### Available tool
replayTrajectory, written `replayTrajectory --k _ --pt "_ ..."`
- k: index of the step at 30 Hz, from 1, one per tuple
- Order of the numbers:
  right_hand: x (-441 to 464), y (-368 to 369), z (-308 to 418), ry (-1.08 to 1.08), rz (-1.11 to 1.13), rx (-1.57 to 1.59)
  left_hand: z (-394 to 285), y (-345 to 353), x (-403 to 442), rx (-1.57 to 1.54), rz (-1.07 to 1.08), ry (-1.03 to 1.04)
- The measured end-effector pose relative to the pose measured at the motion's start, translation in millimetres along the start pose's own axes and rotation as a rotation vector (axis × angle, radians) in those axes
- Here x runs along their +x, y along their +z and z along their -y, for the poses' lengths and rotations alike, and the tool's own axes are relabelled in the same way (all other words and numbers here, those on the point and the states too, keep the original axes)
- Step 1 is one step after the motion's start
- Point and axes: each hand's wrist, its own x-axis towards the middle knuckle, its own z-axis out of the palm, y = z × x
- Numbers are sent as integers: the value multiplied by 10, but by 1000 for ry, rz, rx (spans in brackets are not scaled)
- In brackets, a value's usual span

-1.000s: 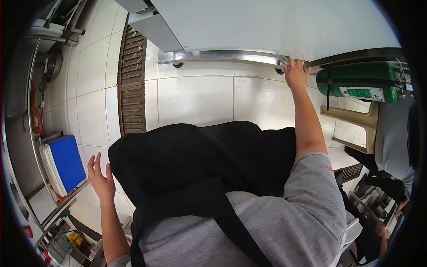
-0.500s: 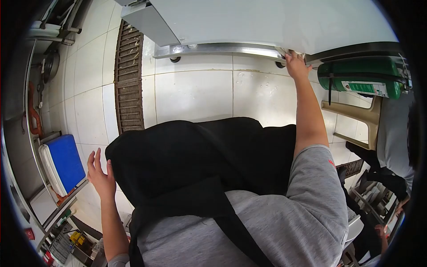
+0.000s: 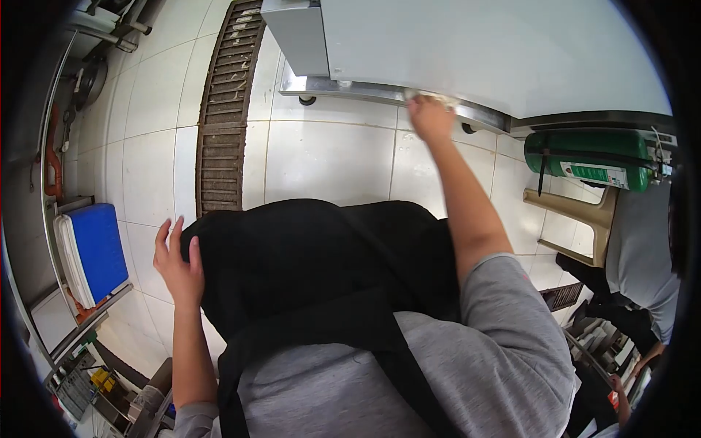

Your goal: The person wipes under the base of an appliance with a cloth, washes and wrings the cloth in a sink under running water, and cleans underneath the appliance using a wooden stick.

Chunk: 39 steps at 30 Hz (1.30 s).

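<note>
My right hand point(image 3: 432, 119) is closed around a pale, crumpled cloth point(image 3: 441, 98), slightly blurred. The cloth lies against the metal ledge point(image 3: 350, 89) along the bottom of a large white cabinet point(image 3: 496, 55). Some of the cloth is hidden by my fingers. Beside my knee, which the black apron point(image 3: 314, 255) covers, my left hand point(image 3: 179, 266) hangs with its fingers apart and holds nothing.
A brown floor grate point(image 3: 223, 146) runs across the white tiles at left. Blue and white boards point(image 3: 98, 252) stand on a low rack. To the right are a green cylinder point(image 3: 584, 157), a beige stool point(image 3: 602, 219) and another person point(image 3: 642, 248).
My right hand has slid the cloth leftward along the ledge, away from the green cylinder. My left hand stays open near my knee. The view has shifted a little.
</note>
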Motion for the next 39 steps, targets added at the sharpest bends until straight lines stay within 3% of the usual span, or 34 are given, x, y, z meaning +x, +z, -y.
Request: replayTrajectory --k 2,7,11,13,15,18,20,27,35,39 --pt "-14 157 452 -74 -88 6 -154 75 167 -23 -28 99" --pt "-77 189 1014 -178 12 171 -730 464 634 -237 44 312" --pt "-196 105 743 -279 -129 286 -1369 1086 983 -488 176 540" --pt "-409 -73 557 -178 -144 339 -1795 1377 1165 -543 221 630" --pt "-648 -44 285 -119 -195 415 -2244 1719 1370 -530 215 719" --pt "-1092 80 -79 -32 -97 333 -2789 1986 1686 -409 240 797" --pt "-1406 142 -273 18 -2 365 -2938 2102 1820 -269 407 871" --pt "-2083 321 -679 170 89 424 -2476 2285 1874 -18 146 846" --pt "-2236 363 -831 269 121 379 -2173 2165 1891 -10 95 789" --pt "-2390 644 -915 294 143 450 -2256 2155 1786 -156 151 549"
